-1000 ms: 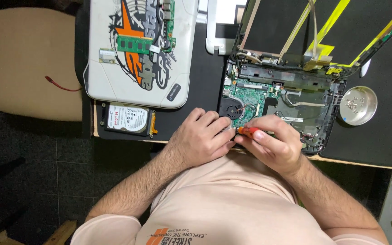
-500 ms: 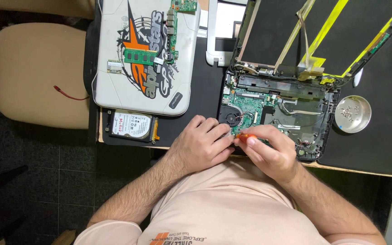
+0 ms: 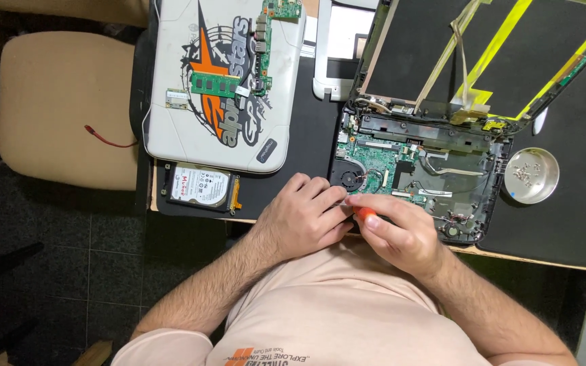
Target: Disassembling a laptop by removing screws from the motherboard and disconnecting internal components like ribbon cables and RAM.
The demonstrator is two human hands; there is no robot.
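At the worktop's near edge, both hands have stayed put: the right hand (image 3: 401,234) grips an orange-handled screwdriver (image 3: 364,214), the left hand (image 3: 306,217) curls closed steadying it over the opened laptop (image 3: 435,176).

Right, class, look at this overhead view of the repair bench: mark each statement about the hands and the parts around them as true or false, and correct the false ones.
1. The right hand grips an orange-handled screwdriver. True.
2. The left hand rests on the hard drive. False: it lies beside the right hand, at the opened laptop base; the drive lies apart, to the side.
3. The small metal dish holds screws. True.
4. The green memory stick lies inside the dish. False: it lies on the white laptop lid.
5. A beige chair stands beside the table. True.
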